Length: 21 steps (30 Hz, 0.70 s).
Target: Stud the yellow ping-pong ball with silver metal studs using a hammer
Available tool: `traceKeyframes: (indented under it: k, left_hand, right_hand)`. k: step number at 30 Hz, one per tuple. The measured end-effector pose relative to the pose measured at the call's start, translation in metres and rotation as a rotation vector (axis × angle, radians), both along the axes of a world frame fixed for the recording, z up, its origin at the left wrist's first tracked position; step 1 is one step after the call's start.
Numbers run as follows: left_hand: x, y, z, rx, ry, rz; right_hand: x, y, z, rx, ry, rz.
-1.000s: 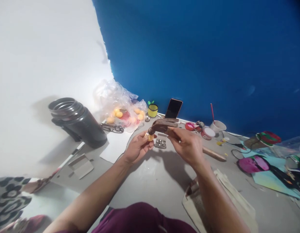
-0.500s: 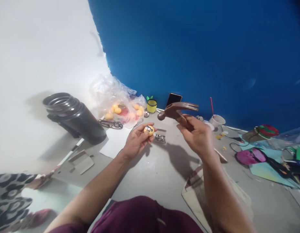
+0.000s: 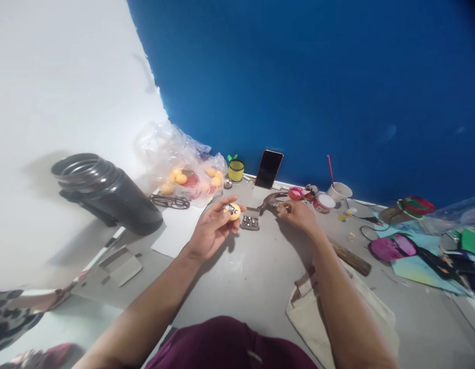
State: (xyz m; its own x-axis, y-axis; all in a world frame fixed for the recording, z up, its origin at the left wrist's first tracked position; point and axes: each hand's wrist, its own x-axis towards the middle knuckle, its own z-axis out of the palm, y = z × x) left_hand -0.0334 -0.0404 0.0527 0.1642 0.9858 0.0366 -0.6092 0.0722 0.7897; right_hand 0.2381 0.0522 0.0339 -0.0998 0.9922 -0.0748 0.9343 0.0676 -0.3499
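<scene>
My left hand (image 3: 211,233) is closed around a small yellow-orange ball (image 3: 233,211) with shiny silvery bits on its face, held between thumb and fingers. Low at the table's far side, my right hand (image 3: 300,219) has its fingers wrapped near the neck of a claw hammer (image 3: 271,203). The hammer's wooden handle (image 3: 352,258) passes behind my wrist and shows again beyond it. Between the hands sits a small open box of shiny metal pieces (image 3: 250,222). Just past my right hand stand round red-and-white tubs (image 3: 324,203).
A dark flask (image 3: 110,192) stands left, by eyeglasses (image 3: 170,201) and a plastic bag of similar balls (image 3: 179,177). A phone (image 3: 269,168) leans on the blue wall. A white cup (image 3: 339,191) is right; a cloth bag (image 3: 308,310) lies nearer me. Another person's arm (image 3: 41,300) shows far left.
My right hand has lowered the hammer from mid-air to the table, uncovering the phone and tubs. My left hand keeps the ball in nearly the same place.
</scene>
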Motion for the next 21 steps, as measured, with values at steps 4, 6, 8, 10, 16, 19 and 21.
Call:
traceKeyframes:
  k: [4, 6, 8, 10, 16, 19, 21]
  left_hand:
    - [-0.003, 0.001, -0.001, -0.003, 0.003, 0.015]
    - [-0.004, 0.001, -0.002, -0.011, 0.000, 0.025]
    - [-0.006, 0.001, -0.003, -0.027, -0.007, 0.039]
    - [-0.006, 0.002, -0.003, -0.045, -0.019, 0.051]
    - [-0.004, 0.001, -0.001, -0.034, -0.008, 0.075]
    - [-0.004, 0.000, -0.001, -0.009, 0.005, 0.076]
    - [-0.003, 0.000, -0.002, -0.004, 0.010, 0.075]
  right_hand:
    - [-0.003, 0.001, -0.008, -0.009, -0.071, 0.042]
    - [-0.002, 0.002, -0.011, -0.015, -0.112, 0.058]
    - [-0.003, 0.001, -0.012, -0.031, -0.138, 0.063]
    - [-0.009, -0.002, -0.009, 0.008, -0.157, 0.051]
    - [-0.059, -0.029, 0.015, 0.221, -0.092, 0.282]
    - [-0.082, -0.038, 0.018, 0.128, -0.206, 0.367]
    - [-0.089, -0.040, 0.015, 0.097, -0.279, 0.385]
